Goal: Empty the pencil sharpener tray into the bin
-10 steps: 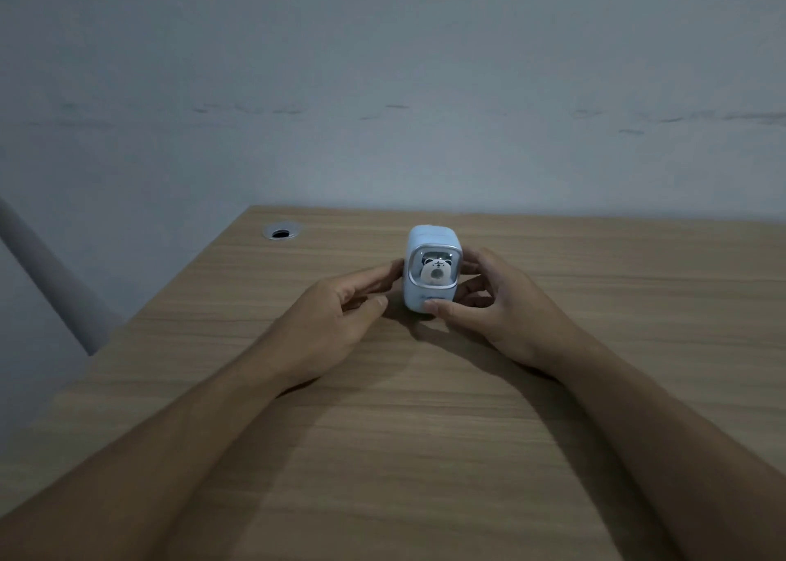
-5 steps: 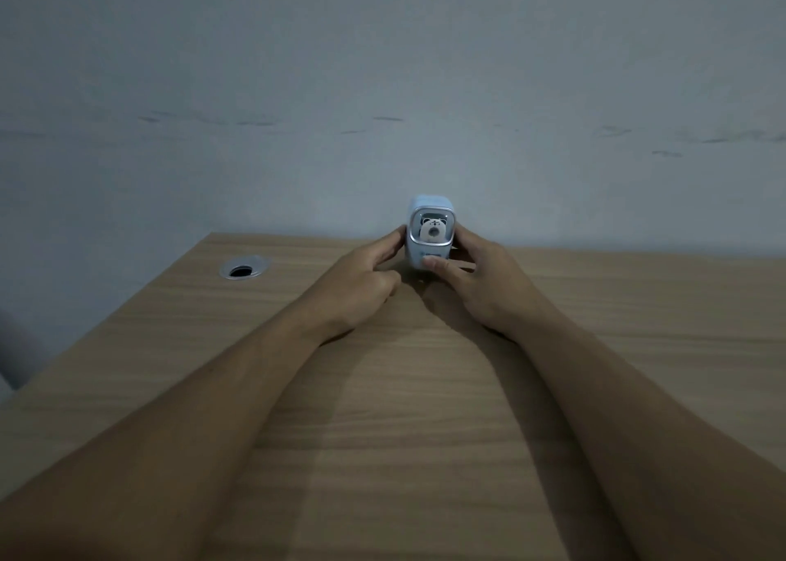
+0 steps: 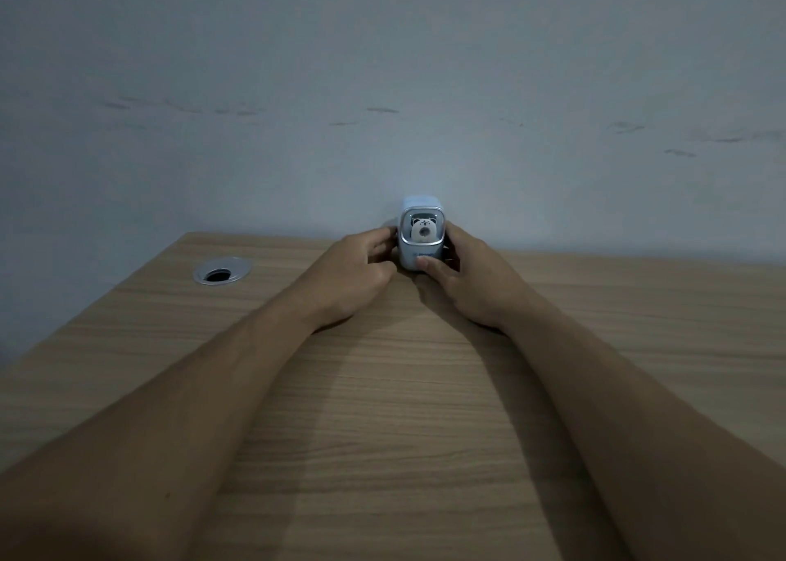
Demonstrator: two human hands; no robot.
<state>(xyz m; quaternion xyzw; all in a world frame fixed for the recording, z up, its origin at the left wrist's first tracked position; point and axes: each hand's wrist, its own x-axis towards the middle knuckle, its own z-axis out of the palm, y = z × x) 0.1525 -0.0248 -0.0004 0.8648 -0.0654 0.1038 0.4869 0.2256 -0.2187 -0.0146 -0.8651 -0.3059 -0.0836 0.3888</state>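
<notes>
The right hand's [image 3: 472, 280] fingers [image 3: 427, 264] are pinching the pencil sharpener [image 3: 421, 237]: the thumb presses on the lower front of it, and the other fingers wrap round its right side, mostly hidden behind the body. The left hand's [image 3: 353, 277] fingers [image 3: 383, 237] curl against the sharpener's left side, with the thumb tucked low near its base; they touch it, though how firmly they press cannot be told.

The sharpener is a small pale blue box standing upright between the two hands, its front turned toward the camera. That front has a silver-edged window with a little bear face and a round hole in the middle. Whether its base rests on the worktop [image 3: 383, 411] or is lifted just clear of it cannot be told, since the hands cover the bottom edge.

Both forearms stretch from the sharpener back toward the camera across the wood-grain worktop. Well to the left of the sharpener, a round metal-rimmed cable hole [image 3: 221, 270] is set in the surface. Behind the sharpener rises a plain grey wall [image 3: 383, 71] with faint scuff marks.
</notes>
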